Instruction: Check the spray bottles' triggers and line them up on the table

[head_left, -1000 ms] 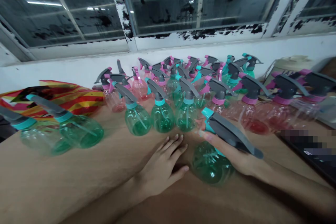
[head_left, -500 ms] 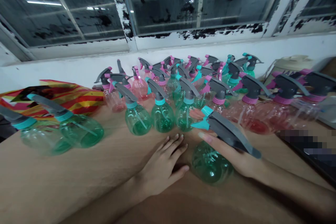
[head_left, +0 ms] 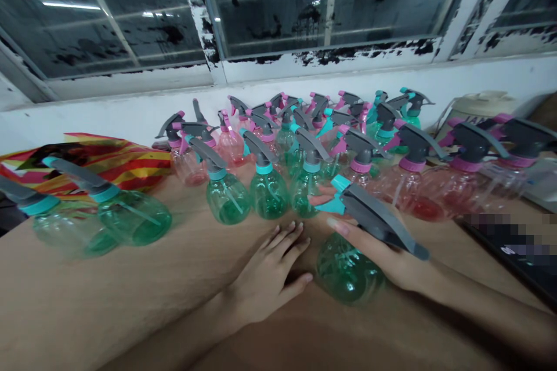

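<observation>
My right hand (head_left: 383, 255) is wrapped round the neck of a green spray bottle (head_left: 348, 275) with a grey head and a turquoise nozzle and trigger. The bottle sits at the front of the table, and its collar is hidden by my fingers. To its left, my left hand (head_left: 274, 275) lies flat on the wooden table (head_left: 174, 301) with fingers spread, holding nothing. Just beyond my fingertips stand three green spray bottles in a row, the middle one (head_left: 268, 192) nearest them.
Several pink spray bottles (head_left: 402, 185) and green ones crowd the back against the wall. At the left are two more green bottles, one in front (head_left: 134, 217), and a red-yellow plastic bag (head_left: 126, 156). A dark phone-like device (head_left: 513, 255) lies on the right.
Hardly anything differs. The whole view shifts very slightly; both hands and the held spray bottle keep their places.
</observation>
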Demonstrator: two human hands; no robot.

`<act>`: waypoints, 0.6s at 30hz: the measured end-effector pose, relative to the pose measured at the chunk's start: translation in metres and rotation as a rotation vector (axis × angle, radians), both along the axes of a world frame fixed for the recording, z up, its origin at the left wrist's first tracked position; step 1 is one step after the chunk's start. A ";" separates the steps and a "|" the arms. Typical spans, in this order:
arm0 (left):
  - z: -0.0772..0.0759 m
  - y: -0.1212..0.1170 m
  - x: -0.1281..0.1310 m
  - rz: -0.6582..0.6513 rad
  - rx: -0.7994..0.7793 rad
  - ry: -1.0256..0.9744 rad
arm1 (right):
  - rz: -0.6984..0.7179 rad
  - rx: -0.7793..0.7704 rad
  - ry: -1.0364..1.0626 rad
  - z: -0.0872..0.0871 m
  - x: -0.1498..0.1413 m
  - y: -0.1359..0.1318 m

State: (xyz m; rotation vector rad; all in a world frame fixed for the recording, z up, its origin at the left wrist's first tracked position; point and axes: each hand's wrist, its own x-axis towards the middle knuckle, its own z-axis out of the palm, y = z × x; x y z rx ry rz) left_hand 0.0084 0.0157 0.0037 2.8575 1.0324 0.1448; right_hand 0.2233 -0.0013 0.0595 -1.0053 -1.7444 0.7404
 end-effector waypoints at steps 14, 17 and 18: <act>-0.002 0.001 0.000 -0.002 0.013 0.008 | -0.085 0.050 -0.043 -0.002 0.000 -0.002; -0.001 0.000 0.000 -0.001 0.022 0.015 | -0.035 0.083 -0.035 0.000 0.001 -0.002; -0.001 -0.001 0.000 -0.001 0.025 0.014 | -0.014 0.098 -0.033 0.000 0.001 -0.002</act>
